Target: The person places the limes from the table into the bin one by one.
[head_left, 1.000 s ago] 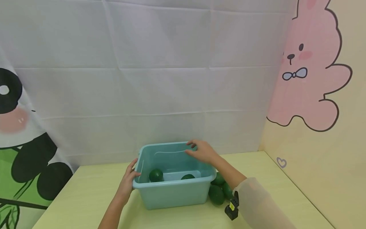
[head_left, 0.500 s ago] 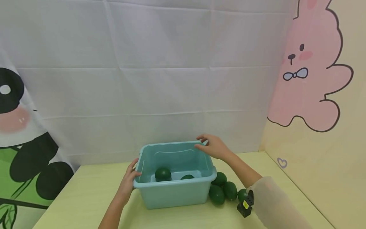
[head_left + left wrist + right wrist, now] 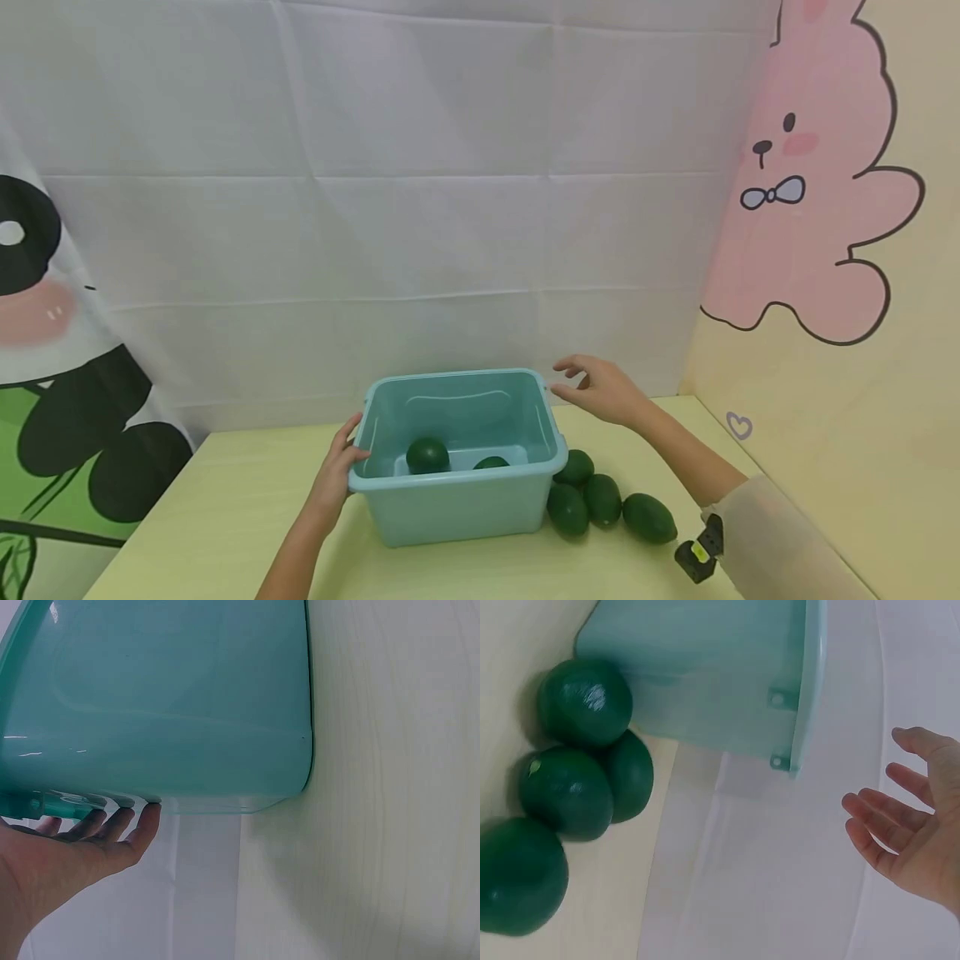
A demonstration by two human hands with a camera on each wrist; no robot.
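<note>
A light-blue plastic bin (image 3: 461, 508) stands on the table. My left hand (image 3: 330, 479) grips its left rim, with the thumb over the edge; in the left wrist view the left fingers (image 3: 142, 829) touch the outer wall. Two dark green avocados show inside, one avocado (image 3: 427, 456) at the left and another (image 3: 492, 462) partly hidden by the front rim. My right hand (image 3: 603, 390) is in the air just beyond the bin's right rim, fingers loosely bent and holding nothing. Below it, several avocados (image 3: 602, 500) lie beside the bin's right wall.
The pale yellow-green table (image 3: 247, 517) reaches back to a white cloth (image 3: 450, 250). At the right is a cream wall with a pink rabbit (image 3: 810, 233). A panda picture (image 3: 75, 400) hangs at the left. A small black device (image 3: 699, 550) sits on my right wrist.
My right hand has moved right, from over the bin to outside its rim. The left avocado inside has rolled slightly right. Another avocado on the table has come into view. The left hand stays put.
</note>
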